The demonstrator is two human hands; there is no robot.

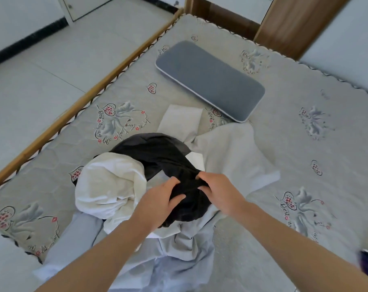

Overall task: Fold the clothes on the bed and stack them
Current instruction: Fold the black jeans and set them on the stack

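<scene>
Hands: left hand [157, 202] and right hand [218, 192] both pinch the black garment [157, 157] atop the pile.
Pile: white garment [109, 184] and pale grey clothes [231, 152] lie crumpled, unfolded.
Beyond: grey cushion [210, 79] on the mattress [294, 81].
Progress: barely begun; no stack visible.

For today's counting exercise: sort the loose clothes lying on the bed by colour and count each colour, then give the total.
Black: 1, the black garment gripped by the left hand and the right hand.
Cream-white: 1, the cream garment.
Pale grey: at least 1, the pale grey clothing; the pile hides whether it is more than one piece.
Total: at least 3.
</scene>
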